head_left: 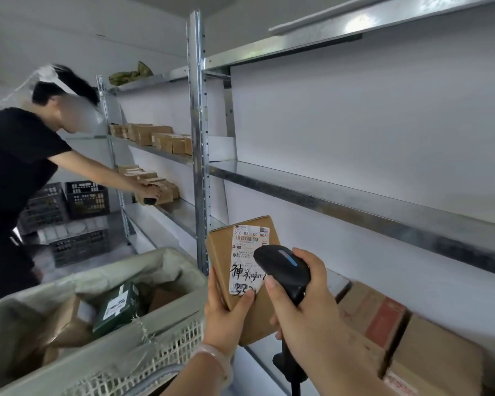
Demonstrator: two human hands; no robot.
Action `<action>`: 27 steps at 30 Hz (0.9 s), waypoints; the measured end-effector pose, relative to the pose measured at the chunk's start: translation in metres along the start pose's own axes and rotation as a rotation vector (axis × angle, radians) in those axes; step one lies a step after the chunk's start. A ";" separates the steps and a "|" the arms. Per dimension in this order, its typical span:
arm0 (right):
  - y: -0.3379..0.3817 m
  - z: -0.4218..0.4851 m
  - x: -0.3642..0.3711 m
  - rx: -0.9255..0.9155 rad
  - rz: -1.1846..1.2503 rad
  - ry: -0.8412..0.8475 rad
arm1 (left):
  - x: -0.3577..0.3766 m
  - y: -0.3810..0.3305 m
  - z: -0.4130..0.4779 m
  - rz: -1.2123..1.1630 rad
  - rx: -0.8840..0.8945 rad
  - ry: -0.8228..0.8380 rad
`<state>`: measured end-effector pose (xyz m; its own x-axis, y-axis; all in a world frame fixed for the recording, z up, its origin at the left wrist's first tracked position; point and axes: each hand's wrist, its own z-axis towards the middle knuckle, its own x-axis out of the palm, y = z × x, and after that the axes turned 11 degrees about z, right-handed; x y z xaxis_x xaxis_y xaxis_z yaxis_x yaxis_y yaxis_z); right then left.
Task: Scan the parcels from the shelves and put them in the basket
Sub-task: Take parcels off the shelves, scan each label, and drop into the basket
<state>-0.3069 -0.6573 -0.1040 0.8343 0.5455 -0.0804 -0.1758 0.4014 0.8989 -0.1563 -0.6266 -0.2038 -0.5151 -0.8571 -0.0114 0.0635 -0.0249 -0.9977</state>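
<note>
— Start big: where does everything sit?

— The metal shelving (355, 195) fills the right side. The lined basket (177, 347) stands at lower left, its near right corner just beside the shelving's upright post, with a green parcel (117, 307) and brown ones already inside. Two larger boxes (429, 352) rest at the front edge of the lowest shelf.

— And the parcel being scanned?

— The cardboard parcel (220, 252) is off the shelf, held upright in the air in front of the post, between the basket's corner and the lowest shelf's front edge.

— The hands?

— The left hand (226, 318) grips its lower end, thumb across the bottom of the label (247, 252), fingers behind. The right hand (306, 304) is wrapped round the scanner (283, 267), its head aimed at the label from close by.

— How will it handle?

— One hand carries it, so I judge it light. It is stiff board with crisp edges and a matte face, unlikely to slip. I'd grip across the narrow sides near a corner, keeping the thumb off the barcode.
</note>
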 end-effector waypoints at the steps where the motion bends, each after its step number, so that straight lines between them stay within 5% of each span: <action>1: -0.004 0.004 0.007 0.002 -0.002 0.010 | -0.007 0.003 0.005 -0.013 -0.007 -0.005; 14: -0.090 0.084 0.162 0.133 -0.109 0.143 | -0.148 0.037 0.137 -0.030 -0.355 -0.037; 27: -0.171 0.139 0.368 0.296 -0.171 0.452 | -0.335 0.099 0.248 -0.023 -0.542 -0.246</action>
<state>0.1027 -0.6277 -0.2271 0.5202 0.7775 -0.3533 0.1502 0.3240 0.9341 0.2344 -0.4698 -0.2823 -0.2943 -0.9550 -0.0379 -0.4243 0.1661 -0.8902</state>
